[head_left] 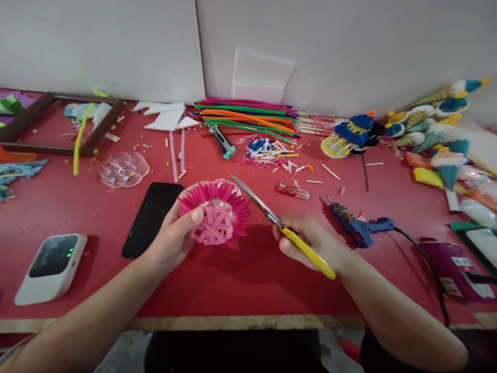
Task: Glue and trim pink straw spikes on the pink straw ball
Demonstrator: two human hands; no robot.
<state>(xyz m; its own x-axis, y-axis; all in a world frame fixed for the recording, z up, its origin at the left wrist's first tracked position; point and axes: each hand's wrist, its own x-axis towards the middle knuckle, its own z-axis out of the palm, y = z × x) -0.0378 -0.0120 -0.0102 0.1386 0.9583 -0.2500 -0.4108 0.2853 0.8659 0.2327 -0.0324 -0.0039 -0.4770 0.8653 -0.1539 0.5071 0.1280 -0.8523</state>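
Note:
My left hand [179, 228] is closed on a round pink craft piece [215, 223], its thumb pressed on the near side. That piece has a frilled magenta fringe and light pink strips crossing over its face. In my right hand [306, 238] is a pair of scissors [267, 210] with yellow handles, the blades pointing up and left toward the fringe. The blades look closed together, and their tip is close to the upper right of the fringe; whether they touch it I cannot tell. Fingers hide part of the scissor handles.
A black phone [153, 217] lies behind my left hand. A blue glue gun [357, 225] with a cord sits to the right, near a purple box [454, 269]. Pipe cleaners [248, 116], a utility knife [222, 141] and a lighter [293, 190] lie farther back. A white device [52, 267] stands left.

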